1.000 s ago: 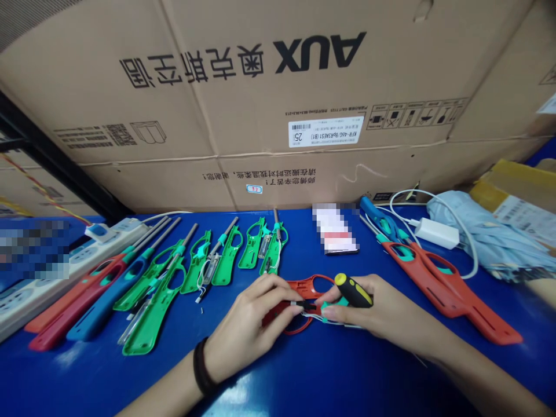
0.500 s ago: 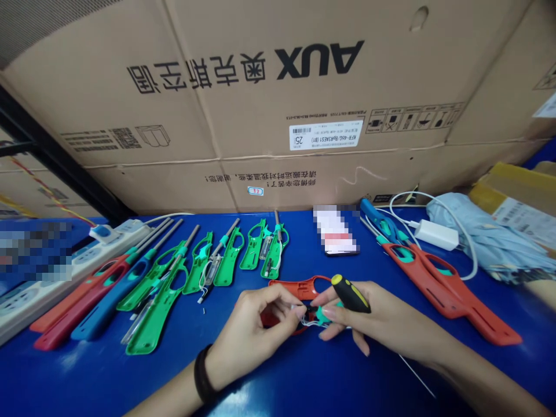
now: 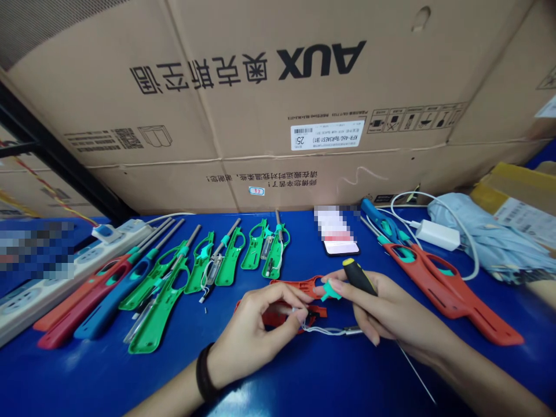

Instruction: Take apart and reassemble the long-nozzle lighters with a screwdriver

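Note:
My left hand [image 3: 254, 327] is closed in a pinch on a small black part with white wires [image 3: 324, 330], just above a red lighter shell half [image 3: 278, 317]. The wires lead to a metal tube end [image 3: 353, 331] below my right hand. In my right hand [image 3: 384, 304] a teal plastic trigger [image 3: 332, 291] is pinched between the fingertips. That hand also keeps a screwdriver [image 3: 359, 278] with a black and yellow handle against the palm; its thin shaft slants down toward the front. Another red shell half [image 3: 299, 288] lies behind my fingers, partly hidden.
Opened green lighters [image 3: 152, 321] with wires and tubes lie left. Beyond them are closed red and blue lighters [image 3: 102, 307] and a power strip [image 3: 87, 260]. A phone [image 3: 343, 248], more red lighters [image 3: 456, 289] and a white charger [image 3: 438, 234] are right. A large carton [image 3: 243, 127] stands behind.
My right hand has lifted the teal trigger up and away from my left hand's pinch. The red shell, wires and metal tube now show more. My left hand stays nearly still.

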`<action>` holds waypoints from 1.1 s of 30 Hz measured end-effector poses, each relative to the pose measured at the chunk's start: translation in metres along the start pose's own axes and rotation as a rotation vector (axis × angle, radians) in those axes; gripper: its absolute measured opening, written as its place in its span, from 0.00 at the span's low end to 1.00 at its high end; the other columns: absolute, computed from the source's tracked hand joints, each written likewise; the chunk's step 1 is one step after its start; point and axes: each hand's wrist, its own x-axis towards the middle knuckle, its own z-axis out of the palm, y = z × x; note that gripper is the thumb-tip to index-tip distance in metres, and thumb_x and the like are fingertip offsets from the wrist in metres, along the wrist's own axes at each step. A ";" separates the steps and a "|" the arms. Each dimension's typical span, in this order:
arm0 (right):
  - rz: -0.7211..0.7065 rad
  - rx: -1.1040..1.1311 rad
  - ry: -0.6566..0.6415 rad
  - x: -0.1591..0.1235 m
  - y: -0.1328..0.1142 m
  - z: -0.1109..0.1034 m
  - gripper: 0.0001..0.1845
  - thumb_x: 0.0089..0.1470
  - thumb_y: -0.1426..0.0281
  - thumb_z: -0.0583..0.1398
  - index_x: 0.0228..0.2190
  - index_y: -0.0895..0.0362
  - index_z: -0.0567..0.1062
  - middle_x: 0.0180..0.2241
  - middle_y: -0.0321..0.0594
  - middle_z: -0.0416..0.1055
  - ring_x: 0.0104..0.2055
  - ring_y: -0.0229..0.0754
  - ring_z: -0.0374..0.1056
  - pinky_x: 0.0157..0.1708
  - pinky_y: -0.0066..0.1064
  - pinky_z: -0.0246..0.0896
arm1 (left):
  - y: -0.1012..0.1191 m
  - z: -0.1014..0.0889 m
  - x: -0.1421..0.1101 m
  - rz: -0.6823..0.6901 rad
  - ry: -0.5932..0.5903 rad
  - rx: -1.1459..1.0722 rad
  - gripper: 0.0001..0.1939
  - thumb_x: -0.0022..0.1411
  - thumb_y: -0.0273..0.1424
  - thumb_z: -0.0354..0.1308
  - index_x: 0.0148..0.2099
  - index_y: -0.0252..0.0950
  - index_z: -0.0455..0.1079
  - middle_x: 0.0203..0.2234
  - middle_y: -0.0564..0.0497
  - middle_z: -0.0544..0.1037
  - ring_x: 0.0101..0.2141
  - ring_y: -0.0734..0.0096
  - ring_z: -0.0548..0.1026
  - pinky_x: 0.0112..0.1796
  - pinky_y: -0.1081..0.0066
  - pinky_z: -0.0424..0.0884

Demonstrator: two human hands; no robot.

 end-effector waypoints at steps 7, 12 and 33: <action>-0.074 -0.008 -0.094 -0.004 0.002 0.016 0.18 0.53 0.57 0.59 0.40 0.56 0.67 0.13 0.26 0.64 0.11 0.32 0.62 0.11 0.18 0.43 | 0.004 0.003 0.001 0.027 -0.079 0.036 0.05 0.60 0.29 0.58 0.35 0.32 0.73 0.33 0.48 0.77 0.32 0.74 0.74 0.34 0.76 0.72; -0.146 -0.166 -0.022 -0.002 0.010 0.013 0.15 0.50 0.57 0.61 0.35 0.55 0.70 0.25 0.30 0.69 0.13 0.32 0.64 0.11 0.21 0.52 | 0.004 0.003 0.001 0.036 -0.054 0.070 0.05 0.60 0.29 0.58 0.35 0.32 0.73 0.32 0.48 0.77 0.31 0.74 0.74 0.33 0.77 0.71; -0.064 -0.179 -0.118 0.004 0.008 -0.013 0.11 0.45 0.65 0.65 0.29 0.59 0.74 0.19 0.29 0.67 0.14 0.25 0.51 0.11 0.19 0.46 | 0.000 -0.001 0.004 -0.027 0.050 0.024 0.09 0.61 0.33 0.58 0.37 0.32 0.73 0.35 0.45 0.79 0.34 0.68 0.75 0.36 0.71 0.72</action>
